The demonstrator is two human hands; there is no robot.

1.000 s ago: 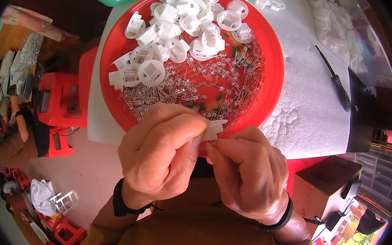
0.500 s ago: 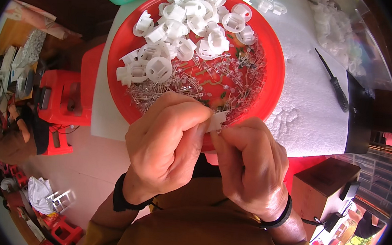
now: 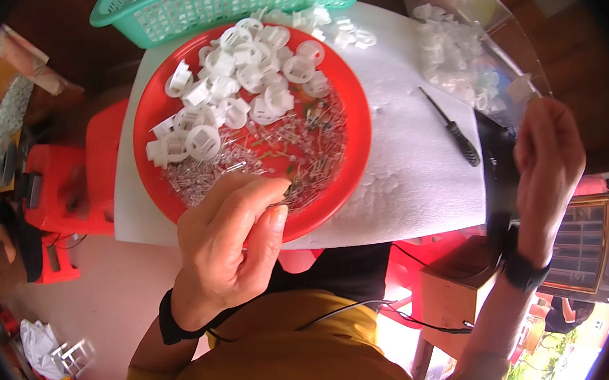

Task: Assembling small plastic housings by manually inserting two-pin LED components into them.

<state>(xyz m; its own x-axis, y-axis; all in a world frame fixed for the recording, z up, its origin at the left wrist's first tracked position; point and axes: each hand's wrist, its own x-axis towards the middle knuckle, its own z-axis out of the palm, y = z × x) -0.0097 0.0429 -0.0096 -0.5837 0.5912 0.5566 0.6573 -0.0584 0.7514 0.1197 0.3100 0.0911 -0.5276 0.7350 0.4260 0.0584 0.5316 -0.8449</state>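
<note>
My left hand [image 3: 231,245] is closed in a pinch at the near rim of the red round tray [image 3: 356,162]. A thin wire leg shows between its thumb and forefinger, like those of the clear LEDs [image 3: 249,163] strewn in the tray; most of it is hidden. Far to the right, my right hand [image 3: 550,150] reaches over a clear plastic container [image 3: 516,46]. At its fingertips is a small white plastic piece [image 3: 520,88]. White round plastic holders [image 3: 245,76] are heaped in the far left part of the tray.
Behind the tray stands a green basket [image 3: 189,17] of white parts. More white pieces [image 3: 453,58] fill the clear container. A black screwdriver [image 3: 454,131] lies on the white foam sheet [image 3: 407,177]. Red stools [image 3: 66,187] stand at left, a wooden box [image 3: 447,296] at lower right.
My hands have parted from the white piece they held together. The right went far right to the clear container with it; the left stays near the tray. The view has shifted right.
</note>
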